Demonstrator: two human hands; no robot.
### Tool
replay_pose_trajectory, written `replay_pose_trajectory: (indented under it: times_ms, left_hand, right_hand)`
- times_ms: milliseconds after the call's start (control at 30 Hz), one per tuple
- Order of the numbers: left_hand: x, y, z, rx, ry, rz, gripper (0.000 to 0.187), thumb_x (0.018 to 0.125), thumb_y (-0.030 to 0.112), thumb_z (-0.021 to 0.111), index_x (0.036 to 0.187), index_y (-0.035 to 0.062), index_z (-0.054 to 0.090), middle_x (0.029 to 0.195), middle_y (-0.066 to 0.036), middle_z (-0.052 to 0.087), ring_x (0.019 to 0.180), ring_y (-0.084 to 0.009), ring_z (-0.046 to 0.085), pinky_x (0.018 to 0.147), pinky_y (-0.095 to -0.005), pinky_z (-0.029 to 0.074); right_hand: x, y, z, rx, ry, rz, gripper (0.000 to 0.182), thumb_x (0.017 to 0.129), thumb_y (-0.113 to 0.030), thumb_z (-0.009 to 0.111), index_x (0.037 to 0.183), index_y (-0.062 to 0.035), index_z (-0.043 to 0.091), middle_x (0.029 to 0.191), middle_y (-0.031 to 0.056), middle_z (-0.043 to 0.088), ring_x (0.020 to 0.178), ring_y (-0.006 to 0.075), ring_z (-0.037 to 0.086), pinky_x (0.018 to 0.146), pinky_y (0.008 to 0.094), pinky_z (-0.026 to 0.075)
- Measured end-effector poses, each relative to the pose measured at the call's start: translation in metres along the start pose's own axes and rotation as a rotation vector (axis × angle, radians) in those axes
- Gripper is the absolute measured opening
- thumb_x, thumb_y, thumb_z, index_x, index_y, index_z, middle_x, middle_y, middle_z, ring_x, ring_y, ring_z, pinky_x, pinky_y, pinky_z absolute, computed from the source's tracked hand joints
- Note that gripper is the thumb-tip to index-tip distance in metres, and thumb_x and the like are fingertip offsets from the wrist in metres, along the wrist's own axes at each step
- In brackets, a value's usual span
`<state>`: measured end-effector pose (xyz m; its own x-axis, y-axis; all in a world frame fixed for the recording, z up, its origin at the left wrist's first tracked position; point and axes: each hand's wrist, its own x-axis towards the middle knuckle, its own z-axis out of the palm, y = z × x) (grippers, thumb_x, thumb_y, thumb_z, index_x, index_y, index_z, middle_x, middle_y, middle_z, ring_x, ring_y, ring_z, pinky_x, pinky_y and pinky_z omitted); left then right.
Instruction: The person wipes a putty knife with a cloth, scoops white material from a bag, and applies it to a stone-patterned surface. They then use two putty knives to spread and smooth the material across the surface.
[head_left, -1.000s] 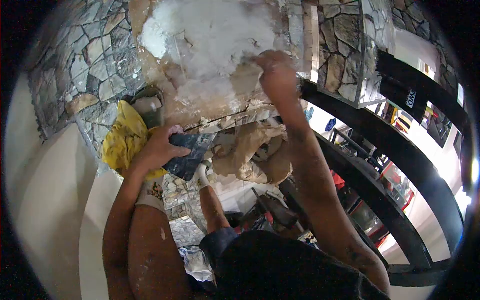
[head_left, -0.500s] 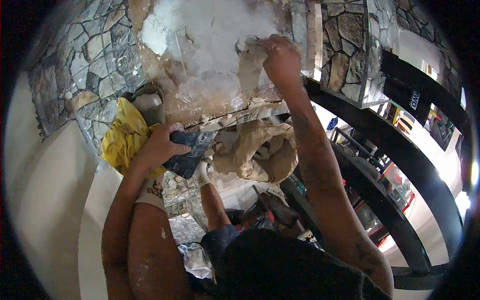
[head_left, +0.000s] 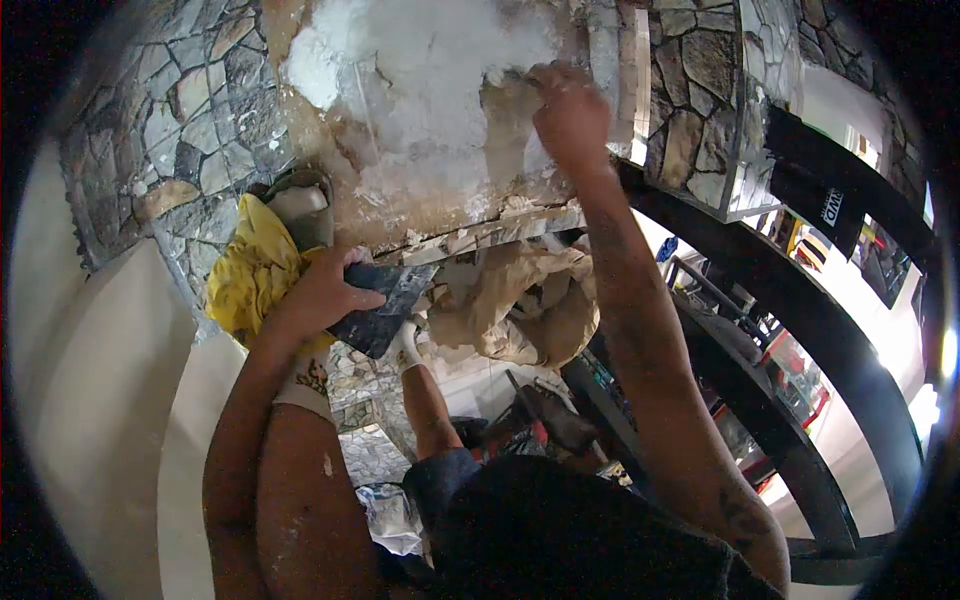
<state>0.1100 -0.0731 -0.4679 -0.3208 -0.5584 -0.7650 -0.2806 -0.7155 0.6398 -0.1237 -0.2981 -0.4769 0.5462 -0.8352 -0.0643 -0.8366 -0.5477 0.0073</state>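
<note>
My left hand (head_left: 325, 290) is closed on a dark flat plate (head_left: 385, 305), thumb on top, with pale smears on its surface. Beside it a stained yellow cloth (head_left: 245, 270) lies bunched against my wrist and leg. My right hand (head_left: 572, 112) is closed at the far right of a stone-edged step (head_left: 400, 130) covered in white and grey powdery plaster. What its fingers grip is hidden. A bare brownish patch (head_left: 508, 110) shows just left of those fingers.
An open brown paper bag (head_left: 545, 330) with pale lumps in it stands below the step edge. Dark curved railing bars (head_left: 760, 270) run down the right. Stone-patterned tiles (head_left: 195, 120) cover the left. Tools and clutter (head_left: 550, 415) lie lower down.
My right hand has shifted slightly up and right. The pale lump by its fingertips no longer shows, and the brown patch there is more exposed. My left hand keeps its hold on the plate.
</note>
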Motion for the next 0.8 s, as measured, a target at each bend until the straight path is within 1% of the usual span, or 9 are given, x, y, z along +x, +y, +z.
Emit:
replay_pose_trajectory:
  times_ms: [33, 133, 233, 333, 433, 533, 667, 767, 800]
  left_hand:
    - [0.001, 0.003, -0.002, 0.022, -0.017, 0.006, 0.047, 0.060, 0.020, 0.073, 0.096, -0.0053, 0.057, 0.088, -0.016, 0.060, 0.081, -0.0218, 0.058, 0.074, -0.0316, 0.045]
    - [0.002, -0.009, 0.001, 0.056, 0.085, 0.101, 0.046, 0.059, 0.020, 0.074, 0.094, -0.0052, 0.057, 0.087, -0.015, 0.061, 0.079, -0.0216, 0.058, 0.073, -0.0318, 0.046]
    - [0.004, -0.008, 0.001, 0.101, 0.062, 0.049, 0.047, 0.058, 0.020, 0.074, 0.095, -0.0048, 0.057, 0.088, -0.015, 0.060, 0.080, -0.0223, 0.058, 0.074, -0.0321, 0.045]
    - [0.000, 0.007, -0.006, 0.032, -0.047, -0.009, 0.047, 0.059, 0.021, 0.075, 0.094, -0.0044, 0.058, 0.091, -0.016, 0.059, 0.084, -0.0244, 0.058, 0.076, -0.0331, 0.045]
    - [0.003, -0.014, 0.003, 0.045, 0.077, 0.140, 0.046, 0.060, 0.021, 0.075, 0.095, -0.0038, 0.057, 0.087, -0.015, 0.060, 0.082, -0.0230, 0.058, 0.074, -0.0324, 0.045]
    - [0.002, -0.018, 0.004, 0.208, 0.183, 0.200, 0.047, 0.061, 0.020, 0.074, 0.097, -0.0039, 0.057, 0.085, -0.014, 0.061, 0.079, -0.0211, 0.058, 0.073, -0.0314, 0.045]
    - [-0.007, -0.001, 0.001, 0.034, 0.053, 0.105, 0.049, 0.061, 0.019, 0.074, 0.100, -0.0050, 0.056, 0.084, -0.014, 0.062, 0.078, -0.0193, 0.059, 0.073, -0.0304, 0.046]
    - [-0.002, 0.000, -0.003, -0.013, 0.011, 0.063, 0.047, 0.061, 0.017, 0.074, 0.098, -0.0058, 0.057, 0.085, -0.014, 0.062, 0.078, -0.0185, 0.059, 0.072, -0.0300, 0.046]
    - [-0.003, 0.003, -0.005, -0.031, 0.006, 0.067, 0.046, 0.061, 0.017, 0.074, 0.097, -0.0060, 0.057, 0.085, -0.014, 0.062, 0.078, -0.0181, 0.059, 0.072, -0.0299, 0.046]
  right_hand:
    - [0.002, -0.001, 0.002, -0.017, 0.022, 0.049, 0.033, 0.066, -0.002, 0.053, 0.096, -0.0136, 0.064, 0.100, 0.0074, 0.058, 0.087, 0.0283, 0.058, 0.075, 0.0385, 0.048]
    - [0.007, -0.010, -0.016, -0.067, -0.214, 0.032, 0.035, 0.067, -0.003, 0.053, 0.099, -0.0124, 0.062, 0.104, 0.0080, 0.058, 0.089, 0.0286, 0.058, 0.076, 0.0386, 0.048]
    - [0.006, -0.004, -0.017, 0.028, -0.020, 0.005, 0.038, 0.066, -0.003, 0.053, 0.102, -0.0109, 0.061, 0.103, 0.0083, 0.059, 0.090, 0.0289, 0.058, 0.077, 0.0393, 0.048]
    - [0.001, -0.014, -0.014, -0.043, -0.079, -0.109, 0.037, 0.066, -0.004, 0.053, 0.102, -0.0091, 0.060, 0.104, 0.0094, 0.059, 0.092, 0.0291, 0.058, 0.079, 0.0397, 0.047]
    - [0.010, -0.004, -0.024, 0.022, -0.091, -0.003, 0.037, 0.066, -0.004, 0.053, 0.102, -0.0085, 0.060, 0.105, 0.0098, 0.059, 0.095, 0.0287, 0.057, 0.081, 0.0384, 0.047]
    - [0.006, -0.008, -0.005, -0.082, -0.003, -0.026, 0.037, 0.063, -0.001, 0.054, 0.099, -0.0079, 0.061, 0.106, 0.0105, 0.059, 0.095, 0.0284, 0.057, 0.082, 0.0373, 0.047]
    - [0.017, -0.011, -0.034, 0.018, -0.057, -0.057, 0.041, 0.060, 0.002, 0.058, 0.100, -0.0047, 0.058, 0.102, 0.0168, 0.059, 0.097, 0.0319, 0.056, 0.082, 0.0381, 0.046]
    - [0.008, -0.010, -0.017, 0.038, 0.031, -0.218, 0.040, 0.063, -0.002, 0.056, 0.103, -0.0041, 0.056, 0.102, 0.0171, 0.058, 0.093, 0.0323, 0.057, 0.078, 0.0389, 0.048]
    - [0.010, -0.014, -0.013, -0.133, -0.092, -0.101, 0.040, 0.065, -0.004, 0.056, 0.105, -0.0049, 0.054, 0.105, 0.0155, 0.056, 0.091, 0.0310, 0.057, 0.074, 0.0398, 0.049]
